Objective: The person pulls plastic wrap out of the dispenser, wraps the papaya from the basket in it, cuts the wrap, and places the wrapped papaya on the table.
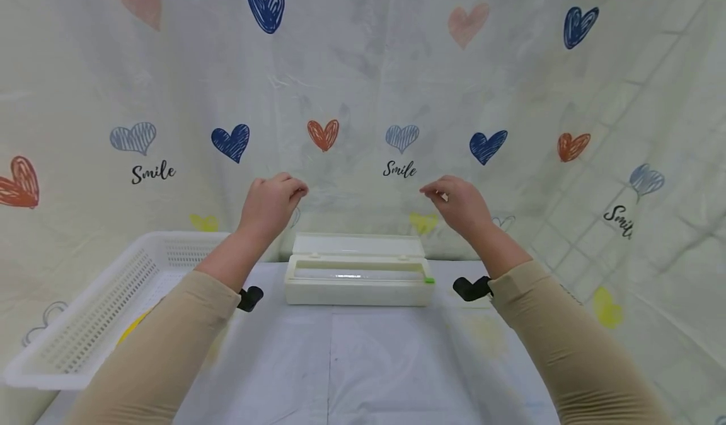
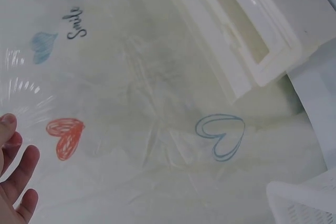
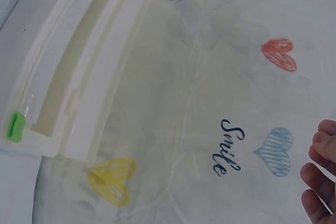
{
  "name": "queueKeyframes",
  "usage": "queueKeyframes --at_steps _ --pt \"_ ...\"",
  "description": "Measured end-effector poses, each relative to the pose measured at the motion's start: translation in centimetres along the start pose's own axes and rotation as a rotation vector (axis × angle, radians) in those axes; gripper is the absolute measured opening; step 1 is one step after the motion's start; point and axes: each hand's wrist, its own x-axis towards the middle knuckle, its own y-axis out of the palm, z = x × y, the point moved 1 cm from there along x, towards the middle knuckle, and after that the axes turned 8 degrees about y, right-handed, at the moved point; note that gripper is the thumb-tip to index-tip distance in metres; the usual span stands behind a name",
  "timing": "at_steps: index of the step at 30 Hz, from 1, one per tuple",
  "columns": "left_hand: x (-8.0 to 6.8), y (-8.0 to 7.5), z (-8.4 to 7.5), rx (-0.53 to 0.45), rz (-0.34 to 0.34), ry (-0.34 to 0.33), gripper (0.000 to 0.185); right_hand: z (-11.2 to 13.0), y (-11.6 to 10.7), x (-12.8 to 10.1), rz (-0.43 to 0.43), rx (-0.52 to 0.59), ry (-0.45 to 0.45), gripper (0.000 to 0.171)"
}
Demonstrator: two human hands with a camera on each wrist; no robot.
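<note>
A clear sheet of cling film (image 2: 23, 85) shows as shiny creases beside the fingertips in the left wrist view. My left hand (image 1: 269, 201) pinches it between thumb and forefinger, other fingers loosely bent. Level with it, my right hand (image 1: 458, 204) is raised in a matching pinch; the film there is almost invisible against the backdrop. Below and between both hands, a white cling film dispenser (image 1: 357, 294) sits on the table with its lid (image 1: 357, 245) tipped back. The roll (image 1: 354, 274) lies inside, and a green slider (image 1: 429, 280) is at the right end.
A white perforated basket (image 1: 74, 343) stands left of the dispenser, partly behind the left sleeve; something yellow (image 1: 133, 327) lies in it. A white cloth (image 1: 340, 362) covers the table. Behind hangs a plastic curtain (image 1: 351, 65) printed with hearts and "Smile".
</note>
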Motion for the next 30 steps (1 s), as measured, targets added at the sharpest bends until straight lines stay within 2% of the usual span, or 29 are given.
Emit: queueKeyframes --at_steps 5,13,30 --pt "0.4 -0.5 -0.1 -0.005 -0.025 -0.014 0.016 0.2 -0.4 0.2 -0.024 0.0 -0.002 0.019" --pt "0.7 -1.1 -0.4 -0.008 -0.024 -0.026 0.019 0.4 -1.1 0.2 -0.032 0.003 -0.01 0.019" --pt "1.1 -2.8 -0.6 -0.014 -0.05 0.01 0.017 1.2 -2.5 -0.1 -0.131 0.028 -0.068 0.016"
